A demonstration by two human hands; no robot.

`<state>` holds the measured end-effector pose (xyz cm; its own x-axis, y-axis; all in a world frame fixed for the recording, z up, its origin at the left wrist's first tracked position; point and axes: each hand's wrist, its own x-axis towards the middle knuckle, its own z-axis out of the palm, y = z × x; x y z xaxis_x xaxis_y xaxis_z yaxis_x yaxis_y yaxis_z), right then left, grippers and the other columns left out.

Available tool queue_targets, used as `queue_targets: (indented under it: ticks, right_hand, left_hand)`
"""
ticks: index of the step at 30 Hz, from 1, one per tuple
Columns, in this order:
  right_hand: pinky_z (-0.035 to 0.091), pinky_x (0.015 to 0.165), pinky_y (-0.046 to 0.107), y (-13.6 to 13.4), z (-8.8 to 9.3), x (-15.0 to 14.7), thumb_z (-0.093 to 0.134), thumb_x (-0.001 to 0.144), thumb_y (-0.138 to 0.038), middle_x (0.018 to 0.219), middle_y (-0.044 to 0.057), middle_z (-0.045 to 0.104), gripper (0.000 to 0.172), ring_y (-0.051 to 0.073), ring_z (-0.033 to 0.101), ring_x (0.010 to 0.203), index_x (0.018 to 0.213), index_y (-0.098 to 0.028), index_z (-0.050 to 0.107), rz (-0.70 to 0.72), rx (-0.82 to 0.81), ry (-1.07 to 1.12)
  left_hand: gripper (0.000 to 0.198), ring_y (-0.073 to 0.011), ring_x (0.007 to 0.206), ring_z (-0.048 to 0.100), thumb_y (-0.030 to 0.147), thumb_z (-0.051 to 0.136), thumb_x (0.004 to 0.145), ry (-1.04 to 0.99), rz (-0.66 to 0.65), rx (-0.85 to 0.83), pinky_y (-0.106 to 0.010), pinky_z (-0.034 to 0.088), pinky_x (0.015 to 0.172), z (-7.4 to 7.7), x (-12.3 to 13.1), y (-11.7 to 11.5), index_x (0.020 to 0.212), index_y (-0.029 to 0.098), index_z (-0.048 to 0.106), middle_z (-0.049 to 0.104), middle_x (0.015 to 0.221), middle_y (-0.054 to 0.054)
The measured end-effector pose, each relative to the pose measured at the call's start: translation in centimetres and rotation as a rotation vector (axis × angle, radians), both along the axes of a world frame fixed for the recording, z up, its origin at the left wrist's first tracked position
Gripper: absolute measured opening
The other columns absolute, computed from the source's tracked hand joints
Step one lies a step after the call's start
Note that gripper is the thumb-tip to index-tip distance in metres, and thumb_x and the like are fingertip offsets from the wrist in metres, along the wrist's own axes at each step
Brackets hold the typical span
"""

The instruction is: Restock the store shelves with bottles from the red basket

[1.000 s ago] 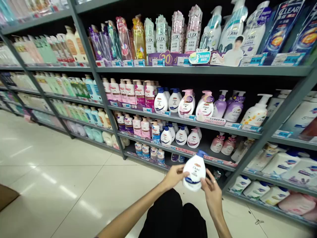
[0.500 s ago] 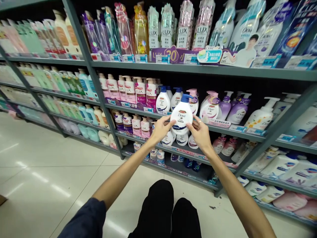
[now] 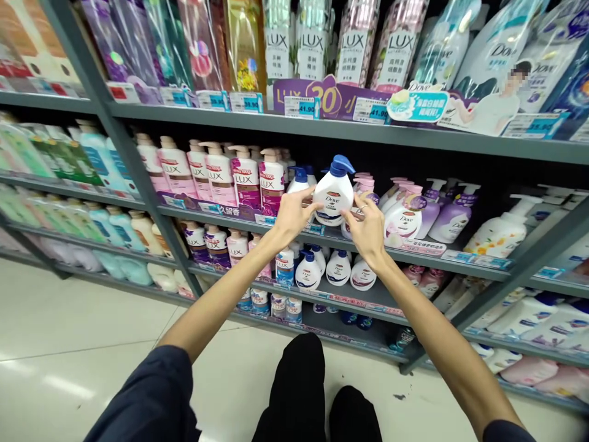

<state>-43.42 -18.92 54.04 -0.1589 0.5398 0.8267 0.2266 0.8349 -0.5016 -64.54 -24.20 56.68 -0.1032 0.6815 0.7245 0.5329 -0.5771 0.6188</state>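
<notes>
Between my two hands is a white Dove pump bottle (image 3: 333, 195) with a blue pump head, upright and slightly tilted, at the front of the middle shelf (image 3: 396, 250). My left hand (image 3: 294, 215) grips its left side, fingers partly hidden behind it. My right hand (image 3: 368, 228), with a ring on one finger, closes on its lower right side. Behind my left hand stands another blue-capped bottle (image 3: 300, 178). Pink-capped Dove bottles (image 3: 404, 215) stand to the right of my right hand. Whether the held bottle's base touches the shelf I cannot tell.
Pink and white LUX pump bottles (image 3: 218, 175) line the middle shelf on the left. Small Dove bottles (image 3: 338, 268) stand on the shelf below. Overhead, the upper shelf edge (image 3: 230, 123) carries price tags and LUX bottles (image 3: 354, 46). A grey upright post (image 3: 119, 141) divides the shelves.
The held bottle has moved forward and up, from in front of the shelf edge to among the bottles on the middle shelf. Both hands have kept hold, and the view is closer to the shelves.
</notes>
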Motion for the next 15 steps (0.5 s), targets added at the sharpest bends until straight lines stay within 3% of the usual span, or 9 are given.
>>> queue_targets:
  ticks: [8,15]
  right_hand:
    - [0.066,0.114,0.058,1.9,-1.9,-1.0,0.062,0.109,-0.059,0.140,0.017,0.068,0.062,0.034,0.071,0.126,0.156,-0.020,0.070,-0.089,0.042,-0.062]
    - [0.061,0.118,0.063,2.8,-3.2,-1.2,0.059,0.112,-0.052,0.144,0.020,0.072,0.057,0.038,0.071,0.130,0.156,-0.017,0.069,-0.169,0.081,-0.104]
  left_hand:
    - [0.042,-0.0188,0.091,0.072,0.021,0.084,0.097,0.143,0.148,0.063,-0.037,0.070,0.092,-2.0,-1.2,2.7,0.138,0.016,0.080,0.070,0.103,-0.005]
    - [0.015,-0.0205,0.081,0.063,0.022,0.079,0.099,0.303,0.242,0.038,-0.036,0.059,0.084,-3.0,-1.1,4.1,0.111,0.014,0.083,0.065,0.092,-0.006]
